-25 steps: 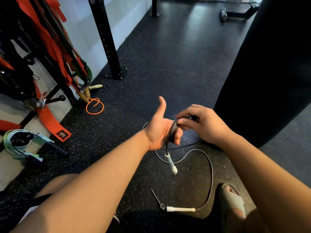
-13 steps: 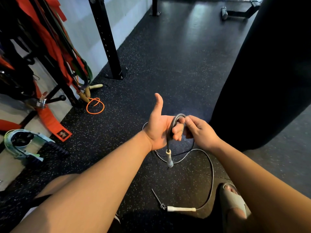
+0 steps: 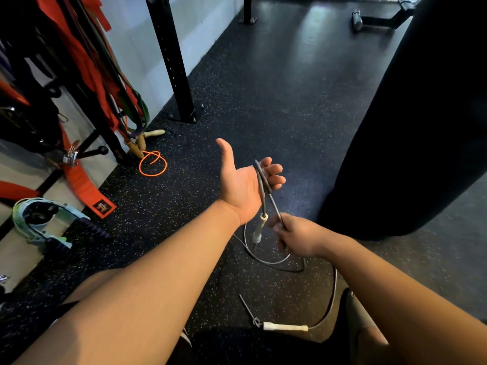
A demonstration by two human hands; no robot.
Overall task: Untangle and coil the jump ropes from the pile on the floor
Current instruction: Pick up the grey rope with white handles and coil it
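The left hand (image 3: 243, 184) is held out palm up above the speckled black rubber floor (image 3: 263, 101), thumb pointing away and fingers curled loosely inward, not closed into a fist. A few turns of the grey jump rope (image 3: 263, 180) are wound across the palm and over the curled fingers. From these turns one white handle (image 3: 259, 227) hangs down just below the heel of the hand, clear of the floor. The right hand (image 3: 295, 237) sits lower and nearer the person, closed in a pinch on the strand that runs down from the coil, the rope taut between the two hands. Below the right hand the rest of the rope lies slack on the floor in a wide curve that sweeps round toward the near edge, ending at the second white handle (image 3: 286, 327), which lies flat beside a grey sandal (image 3: 361, 312) on the person's foot. A short tail with a knot sticks out of that handle's far end. Toward the left edge of the floor, well apart from the hands, an orange jump rope (image 3: 152, 164) lies in a small loop with its wooden handles (image 3: 139, 146) at the foot of a rack of hanging resistance bands (image 3: 105, 75). A black punching bag (image 3: 421, 114) fills the right side.
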